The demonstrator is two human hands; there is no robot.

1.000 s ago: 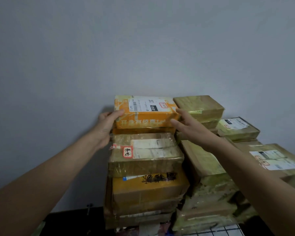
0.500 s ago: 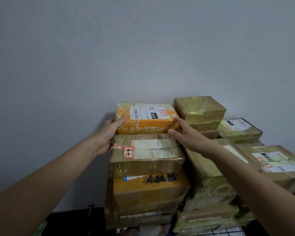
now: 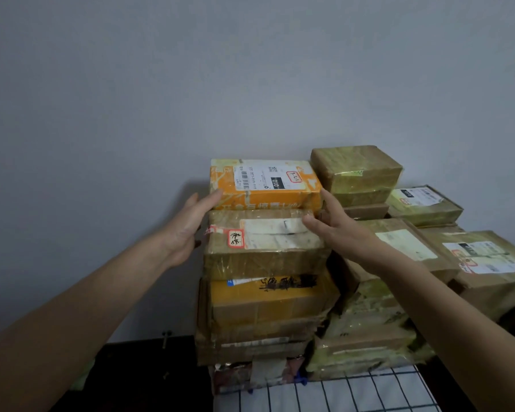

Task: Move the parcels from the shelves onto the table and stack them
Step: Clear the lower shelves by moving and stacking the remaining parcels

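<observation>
An orange parcel (image 3: 265,185) with a white label lies on top of a tall stack, resting on a brown taped parcel (image 3: 265,251). Under that sit a yellow parcel (image 3: 268,301) and flatter ones. My left hand (image 3: 188,227) is at the stack's left side, fingers straight, its fingertips touching the orange parcel's lower left corner. My right hand (image 3: 339,230) is at the right side, fingers straight, its index tip against the orange parcel's right edge and its thumb over the brown parcel. Neither hand grips anything.
A second stack topped by an olive taped box (image 3: 357,171) stands right beside the first. Lower labelled parcels (image 3: 425,206) (image 3: 488,263) lie further right. A grid-patterned cloth (image 3: 339,394) covers the table under the stacks. A grey wall (image 3: 250,84) stands close behind.
The orange parcel has settled onto the brown parcel. Both hands have loosened from its sides and drawn back toward me, now only touching it with their fingertips.
</observation>
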